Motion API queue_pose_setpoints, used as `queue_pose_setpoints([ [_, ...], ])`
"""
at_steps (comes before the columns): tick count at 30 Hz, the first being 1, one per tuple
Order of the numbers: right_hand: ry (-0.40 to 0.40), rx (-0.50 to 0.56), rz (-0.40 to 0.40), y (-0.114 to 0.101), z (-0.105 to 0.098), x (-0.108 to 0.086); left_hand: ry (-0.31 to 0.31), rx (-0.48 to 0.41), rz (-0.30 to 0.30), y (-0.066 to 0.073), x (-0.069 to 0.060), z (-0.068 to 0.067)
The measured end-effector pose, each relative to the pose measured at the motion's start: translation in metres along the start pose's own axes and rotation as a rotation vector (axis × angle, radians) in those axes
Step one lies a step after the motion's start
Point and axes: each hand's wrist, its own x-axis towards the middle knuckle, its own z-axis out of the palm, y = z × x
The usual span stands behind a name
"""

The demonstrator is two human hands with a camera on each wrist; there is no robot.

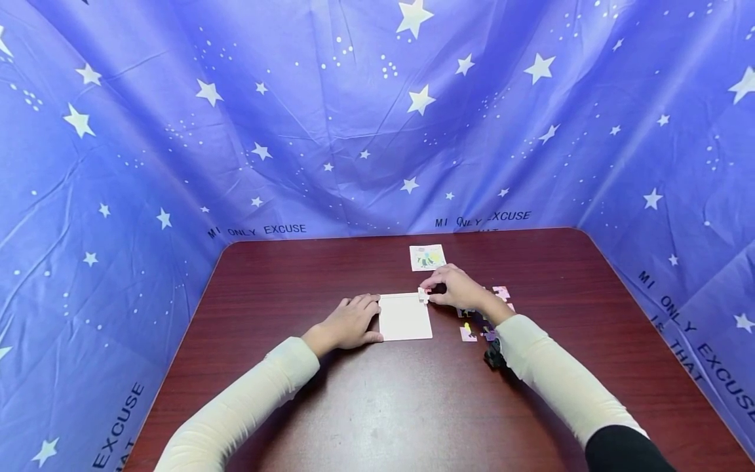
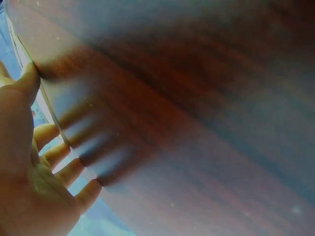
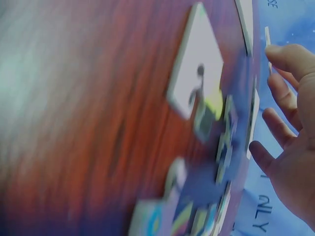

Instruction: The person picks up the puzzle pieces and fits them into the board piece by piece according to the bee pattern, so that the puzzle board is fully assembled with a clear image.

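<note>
A white square board point(image 1: 404, 319) lies on the table. My left hand point(image 1: 350, 322) rests along its left edge, and in the left wrist view the thumb and spread fingers point(image 2: 69, 170) touch that edge. Over the board's top right corner, my right hand point(image 1: 459, 288) pinches a small puzzle piece point(image 1: 423, 296) between thumb and fingers. The right wrist view shows this piece point(image 3: 267, 35) nearly edge-on; its printed face is mostly hidden. Loose puzzle pieces point(image 1: 468, 334) lie to the right, partly covered by my right hand and forearm.
A square card with a colourful picture point(image 1: 427, 258) lies behind the board. Under my right sleeve is a dark object point(image 1: 493, 354). The dark red wooden table point(image 1: 377, 400) meets a blue star-patterned curtain point(image 1: 354, 131) at its back and sides.
</note>
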Motion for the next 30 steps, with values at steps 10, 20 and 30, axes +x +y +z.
queue_pose_setpoints([
  [10,-0.017,-0.011,-0.008,-0.012,0.012,0.012,-0.004,0.0,0.005,0.001,-0.001,-0.002],
  [20,-0.035,-0.042,-0.018,-0.026,0.024,0.025,0.0,0.0,0.004,0.001,-0.001,-0.002],
  [30,-0.078,-0.048,-0.028,-0.04,0.031,0.036,-0.007,0.02,-0.005,0.002,0.0,-0.002],
])
